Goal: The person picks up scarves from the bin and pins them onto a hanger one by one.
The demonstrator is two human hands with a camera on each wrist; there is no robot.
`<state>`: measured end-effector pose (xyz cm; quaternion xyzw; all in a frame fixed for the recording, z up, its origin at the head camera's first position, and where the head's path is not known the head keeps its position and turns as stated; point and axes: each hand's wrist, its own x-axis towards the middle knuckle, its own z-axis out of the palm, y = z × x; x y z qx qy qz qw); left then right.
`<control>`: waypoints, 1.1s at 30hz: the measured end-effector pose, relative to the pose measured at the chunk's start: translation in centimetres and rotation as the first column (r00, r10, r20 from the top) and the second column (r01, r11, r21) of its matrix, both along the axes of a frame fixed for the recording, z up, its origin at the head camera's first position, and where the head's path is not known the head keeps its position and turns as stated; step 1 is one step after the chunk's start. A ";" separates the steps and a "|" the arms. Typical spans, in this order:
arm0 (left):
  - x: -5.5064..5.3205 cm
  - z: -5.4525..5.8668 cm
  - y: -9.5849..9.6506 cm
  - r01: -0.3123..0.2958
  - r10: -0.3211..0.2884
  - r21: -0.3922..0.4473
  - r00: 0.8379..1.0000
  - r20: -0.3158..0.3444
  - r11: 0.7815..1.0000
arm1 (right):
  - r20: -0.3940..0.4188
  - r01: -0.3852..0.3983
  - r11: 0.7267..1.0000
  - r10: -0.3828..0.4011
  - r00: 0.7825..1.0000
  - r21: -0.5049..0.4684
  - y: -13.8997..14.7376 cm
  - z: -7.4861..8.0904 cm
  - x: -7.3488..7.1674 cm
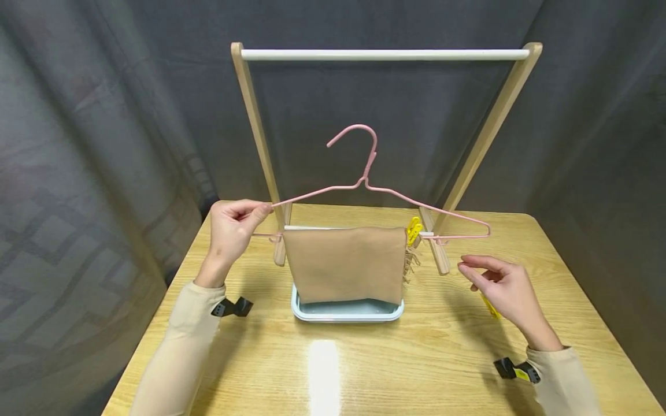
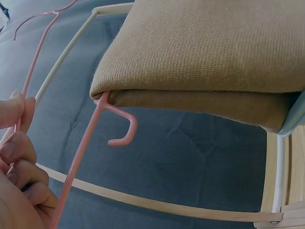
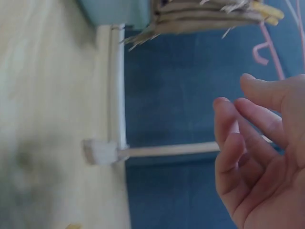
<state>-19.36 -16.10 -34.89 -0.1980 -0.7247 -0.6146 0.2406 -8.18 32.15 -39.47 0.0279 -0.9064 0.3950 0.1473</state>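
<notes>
My left hand [image 1: 231, 230] pinches the left shoulder of a pink clothes hanger [image 1: 411, 200] between thumb and fingertips. Folded over the hanger's lower bar is a tan fringed scarf [image 1: 346, 266], its fringe hanging at the right end. A yellow clothespin [image 1: 414, 231] clips the scarf there, while the left end shows no clip in the left wrist view. To the lower right of the hanger, my right hand [image 1: 506, 290] hovers with loosely bent fingers and holds nothing. Partly hidden behind it, a second yellow clothespin [image 1: 491, 308] lies on the table.
Behind the hanger stands a wooden rack with a white crossbar [image 1: 385, 55] and slanted posts [image 1: 489, 130]. A light blue tray [image 1: 347, 317] sits under the scarf on the wooden table [image 1: 416, 358]. Grey curtains [image 1: 93, 173] surround the table's back and sides.
</notes>
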 end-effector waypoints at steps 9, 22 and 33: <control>0.4 0.1 0.0 0.024 -0.025 0.008 1.000 0.015 1.000 | 0.149 0.075 0.994 -0.086 0.985 0.077 2.8 -2.3 1.5; 1.1 -0.5 -0.4 0.011 -0.013 0.033 0.998 0.057 0.999 | 0.241 0.200 0.941 -0.269 0.933 0.275 5.6 -3.9 2.2; 1.2 -0.6 0.0 -0.022 0.020 0.036 0.999 0.047 0.999 | 0.423 0.118 0.935 -0.261 0.868 0.335 6.6 -5.1 2.1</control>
